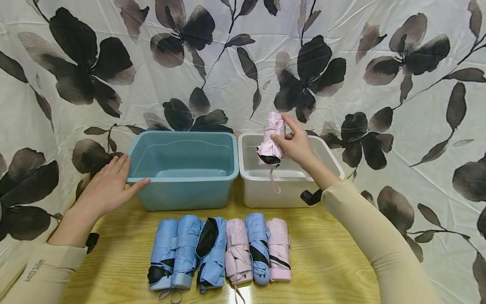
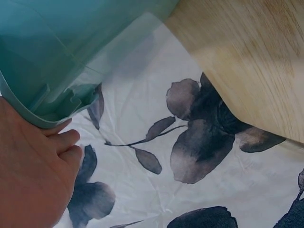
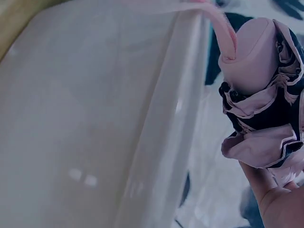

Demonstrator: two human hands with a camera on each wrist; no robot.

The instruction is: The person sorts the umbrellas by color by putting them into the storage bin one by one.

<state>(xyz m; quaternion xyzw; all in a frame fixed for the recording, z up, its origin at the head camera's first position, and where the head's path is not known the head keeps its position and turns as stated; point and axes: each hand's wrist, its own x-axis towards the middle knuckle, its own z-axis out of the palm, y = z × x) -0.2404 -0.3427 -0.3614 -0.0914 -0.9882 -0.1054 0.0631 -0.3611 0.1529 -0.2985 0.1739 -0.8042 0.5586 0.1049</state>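
Note:
My right hand (image 1: 298, 145) grips a folded pink umbrella (image 1: 272, 133) above the white bin (image 1: 281, 197). Its black-edged folds and a pink wrist strap hang toward me; in the right wrist view the umbrella's handle end (image 3: 247, 71) faces the camera. At the left end of the teal bin (image 1: 186, 195) rests my left hand (image 1: 108, 185), fingers stretched along the outer side and thumb over the front rim. Before the bins lie more folded umbrellas in a row: blue ones (image 1: 187, 245) on the left, then pink (image 1: 238, 249), blue (image 1: 259, 245) and pink (image 1: 279, 245).
Both bins stand side by side on a wooden table (image 1: 322, 253), the teal one at left. No umbrella shows inside the teal bin. A white cloth (image 1: 243, 50) with dark flowers hangs behind and around the table.

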